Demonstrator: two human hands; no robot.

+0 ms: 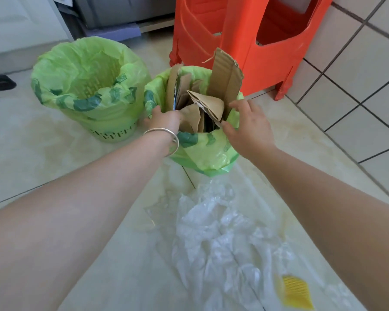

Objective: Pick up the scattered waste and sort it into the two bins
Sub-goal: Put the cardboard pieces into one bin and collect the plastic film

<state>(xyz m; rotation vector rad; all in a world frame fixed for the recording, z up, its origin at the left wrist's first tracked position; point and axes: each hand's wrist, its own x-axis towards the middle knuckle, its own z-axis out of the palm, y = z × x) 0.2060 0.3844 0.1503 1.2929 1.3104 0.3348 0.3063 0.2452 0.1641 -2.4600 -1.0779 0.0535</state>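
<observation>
Two bins lined with green bags stand on the tiled floor. The left bin [89,90] looks empty inside. The right bin [202,151] is stuffed with upright brown cardboard pieces [225,79]. My left hand [164,118], with a bangle on the wrist, grips the cardboard at the bin's left rim. My right hand [247,124] hovers with spread fingers at a folded cardboard flap [208,104] on the bin's right side. Crumpled clear plastic film [220,239] lies on the floor in front of the bin, between my forearms.
An orange plastic stool [245,34] stands right behind the right bin. A tiled wall [357,75] runs along the right. A yellow mesh scrap [295,290] lies at the lower right on the plastic. A dark object [0,83] lies at the far left.
</observation>
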